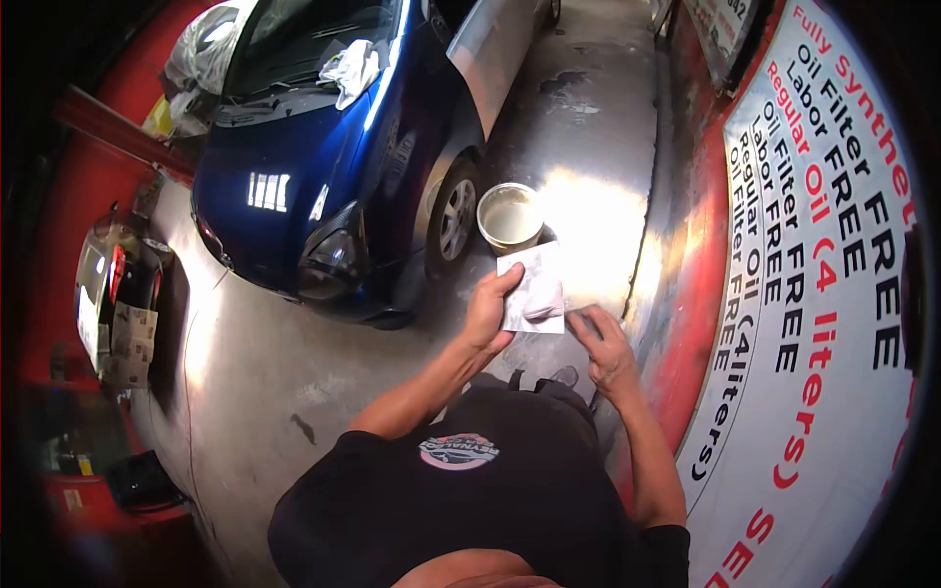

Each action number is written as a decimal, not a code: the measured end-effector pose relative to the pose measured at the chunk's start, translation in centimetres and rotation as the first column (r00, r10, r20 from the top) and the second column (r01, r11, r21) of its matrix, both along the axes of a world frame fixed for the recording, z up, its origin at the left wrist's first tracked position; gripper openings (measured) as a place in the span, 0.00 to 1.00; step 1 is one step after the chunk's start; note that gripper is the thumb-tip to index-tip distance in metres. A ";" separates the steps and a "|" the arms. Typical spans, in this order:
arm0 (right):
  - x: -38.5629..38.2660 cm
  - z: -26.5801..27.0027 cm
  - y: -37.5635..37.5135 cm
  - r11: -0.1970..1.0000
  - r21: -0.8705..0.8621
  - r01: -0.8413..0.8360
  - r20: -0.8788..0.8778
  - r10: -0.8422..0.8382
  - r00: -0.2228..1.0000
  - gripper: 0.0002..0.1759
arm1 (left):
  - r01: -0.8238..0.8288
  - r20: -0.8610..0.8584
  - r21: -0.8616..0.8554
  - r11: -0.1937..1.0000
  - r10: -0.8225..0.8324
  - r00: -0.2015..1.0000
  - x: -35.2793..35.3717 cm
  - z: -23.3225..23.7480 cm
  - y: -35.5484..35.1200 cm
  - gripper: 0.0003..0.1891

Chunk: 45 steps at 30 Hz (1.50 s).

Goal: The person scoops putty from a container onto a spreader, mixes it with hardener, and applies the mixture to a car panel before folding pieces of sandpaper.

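Observation:
My left hand (pixel 487 308) grips a white, square sheet (pixel 535 276), its thumb on top and its other fingers beneath. A smaller pinkish folded piece (pixel 543 302) lies on the sheet's lower right part. Just right of the sheet's edge is my right hand (pixel 604 345), its fingers bent and apart, with nothing visible between them. Beyond the sheet, a round light-coloured bucket (pixel 510 215) stands on the floor beside the car's front wheel.
A dark blue car (pixel 265 186) fills the upper left, a white cloth (pixel 350 73) near its windshield and a door open. Along the right runs a red wall with a large printed banner (pixel 784 245). A car part (pixel 118 294) with paper stands at left.

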State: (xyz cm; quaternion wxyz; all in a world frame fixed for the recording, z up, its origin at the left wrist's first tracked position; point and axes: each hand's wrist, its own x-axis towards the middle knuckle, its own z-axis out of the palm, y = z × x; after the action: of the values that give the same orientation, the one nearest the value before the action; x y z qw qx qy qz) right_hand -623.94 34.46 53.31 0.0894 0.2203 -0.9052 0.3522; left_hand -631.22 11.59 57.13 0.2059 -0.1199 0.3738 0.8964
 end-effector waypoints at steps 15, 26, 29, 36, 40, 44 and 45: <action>-15.3 0.8 4.3 0.997 0.058 -0.053 -0.060 0.057 0.997 0.36 | -0.277 -0.330 -0.573 0.771 0.093 0.939 -15.8 -6.2 8.7 0.24; -31.4 6.1 5.1 0.963 -0.267 -0.047 -0.159 0.005 0.987 0.36 | -0.116 -0.305 -0.177 0.977 0.057 0.951 -32.8 -5.7 8.5 0.17; -33.9 4.0 4.1 0.989 -0.148 -0.012 -0.167 -0.013 0.986 0.37 | -0.052 0.051 0.171 0.984 0.044 0.998 -34.3 -4.5 9.2 0.17; -40.0 -0.1 6.8 1.000 -0.031 0.001 0.157 0.004 0.988 0.35 | -0.123 -0.138 0.102 0.987 0.137 0.981 -40.2 -1.1 6.8 0.17; -45.6 5.6 6.1 0.975 -0.198 0.103 -0.024 -0.110 0.994 0.31 | -0.210 -0.449 -0.592 0.778 -0.103 0.887 -42.1 -3.8 6.6 0.22; -47.8 6.1 5.1 0.974 0.127 -0.187 -0.160 0.206 0.965 0.30 | -0.422 -0.531 -0.602 0.677 0.055 0.846 -43.0 -3.6 9.3 0.23; -48.0 5.6 5.2 0.966 0.119 -0.229 -0.156 0.246 0.956 0.30 | -0.474 -0.535 -0.595 0.649 0.121 0.836 -43.2 -3.0 9.7 0.24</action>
State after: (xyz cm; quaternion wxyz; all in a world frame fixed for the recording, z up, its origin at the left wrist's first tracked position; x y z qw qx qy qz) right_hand -671.93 39.70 58.87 0.1120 0.3611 -0.8776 0.2947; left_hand -674.43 21.34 54.12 -0.1029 -0.0408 0.6988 0.7067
